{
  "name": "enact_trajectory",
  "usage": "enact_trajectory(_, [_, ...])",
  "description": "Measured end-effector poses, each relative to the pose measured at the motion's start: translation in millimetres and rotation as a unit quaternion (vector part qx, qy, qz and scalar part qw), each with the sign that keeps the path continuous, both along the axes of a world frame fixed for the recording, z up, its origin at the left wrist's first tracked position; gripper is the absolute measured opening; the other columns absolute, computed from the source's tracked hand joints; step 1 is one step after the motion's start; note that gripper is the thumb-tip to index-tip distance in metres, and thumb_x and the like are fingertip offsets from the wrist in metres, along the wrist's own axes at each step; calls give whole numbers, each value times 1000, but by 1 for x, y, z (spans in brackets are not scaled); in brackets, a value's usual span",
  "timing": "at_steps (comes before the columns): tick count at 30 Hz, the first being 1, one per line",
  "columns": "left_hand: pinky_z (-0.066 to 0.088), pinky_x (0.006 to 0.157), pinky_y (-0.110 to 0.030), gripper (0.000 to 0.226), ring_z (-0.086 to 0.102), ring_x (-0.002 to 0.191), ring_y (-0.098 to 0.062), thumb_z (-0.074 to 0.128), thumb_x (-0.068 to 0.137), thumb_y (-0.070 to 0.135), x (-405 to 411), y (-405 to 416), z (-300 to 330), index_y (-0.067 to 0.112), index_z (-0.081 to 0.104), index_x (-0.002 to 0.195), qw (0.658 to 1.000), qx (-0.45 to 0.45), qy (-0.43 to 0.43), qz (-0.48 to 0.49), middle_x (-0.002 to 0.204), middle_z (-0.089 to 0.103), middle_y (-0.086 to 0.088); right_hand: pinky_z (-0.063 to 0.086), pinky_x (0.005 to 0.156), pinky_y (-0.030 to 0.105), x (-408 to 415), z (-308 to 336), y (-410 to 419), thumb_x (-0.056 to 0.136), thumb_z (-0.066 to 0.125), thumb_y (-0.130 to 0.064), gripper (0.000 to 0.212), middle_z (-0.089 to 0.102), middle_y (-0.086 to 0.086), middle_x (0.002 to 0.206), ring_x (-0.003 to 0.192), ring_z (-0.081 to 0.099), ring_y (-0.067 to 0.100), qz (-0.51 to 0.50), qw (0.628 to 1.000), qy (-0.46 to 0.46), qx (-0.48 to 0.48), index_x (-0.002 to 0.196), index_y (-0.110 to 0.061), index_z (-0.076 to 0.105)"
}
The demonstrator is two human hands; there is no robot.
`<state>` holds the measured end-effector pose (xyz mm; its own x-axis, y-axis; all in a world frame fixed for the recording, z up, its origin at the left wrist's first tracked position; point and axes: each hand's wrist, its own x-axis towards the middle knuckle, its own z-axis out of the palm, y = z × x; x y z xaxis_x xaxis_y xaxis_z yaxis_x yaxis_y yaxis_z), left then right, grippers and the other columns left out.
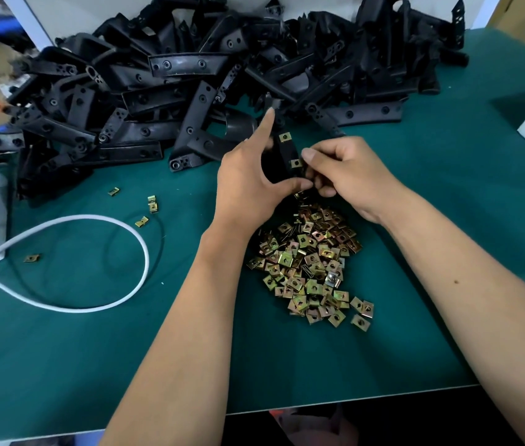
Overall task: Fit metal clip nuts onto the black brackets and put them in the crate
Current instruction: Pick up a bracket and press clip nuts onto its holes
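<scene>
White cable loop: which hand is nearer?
Left. The left hand grips the bracket just right of the cable loop, which lies on the mat. The right hand is farther right, beyond the bracket, over the clip nut pile.

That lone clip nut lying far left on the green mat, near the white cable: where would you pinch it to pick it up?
Probably from straight above, pinching two opposite edges of the lone clip nut. It lies flat on the green mat, so only its thin sides offer purchase. Nothing crowds it; the white cable curves apart to its right.
</scene>
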<state>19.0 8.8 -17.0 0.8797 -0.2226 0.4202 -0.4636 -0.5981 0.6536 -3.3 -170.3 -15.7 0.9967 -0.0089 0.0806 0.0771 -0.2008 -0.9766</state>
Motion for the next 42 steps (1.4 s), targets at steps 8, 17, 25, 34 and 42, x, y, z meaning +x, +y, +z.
enact_trajectory(8, [46,107,-32,117,62,116,-11,94,64,48,-1,-1,0,26,31,160,1000,-8,-3,2,120,69,5,41,49,17,-2,1,1,98,69,-14,14,60,-6,65,59,52,5,-18,1000,-7,12,88,-17,77])
enact_trajectory(17, [48,103,-34,118,62,115,-14,93,60,55,-2,0,1,24,35,159,999,34,-16,3,121,70,5,44,53,15,-3,1,1,96,72,-17,17,62,-3,67,57,52,0,-19,999,1,-33,84,-27,79])
enact_trajectory(25, [42,90,-22,120,62,106,-14,92,57,60,-6,-6,0,21,38,158,997,54,-45,37,114,70,5,42,52,19,-3,0,0,96,72,-20,19,59,-8,56,56,49,6,-29,997,-21,-66,81,-25,80])
enact_trajectory(34, [40,89,-23,117,60,107,-17,89,63,60,-5,-10,3,18,35,159,994,79,-44,69,114,69,1,53,67,31,-7,5,7,99,64,-23,21,76,-3,74,67,66,5,-58,984,-52,-162,87,-24,82])
enact_trajectory(42, [48,85,-42,90,61,89,-31,85,71,15,-16,-25,7,2,44,151,979,124,-91,132,92,70,-9,50,63,16,-13,11,21,85,80,-37,15,74,-9,77,72,66,2,-130,960,-67,-239,89,-23,82])
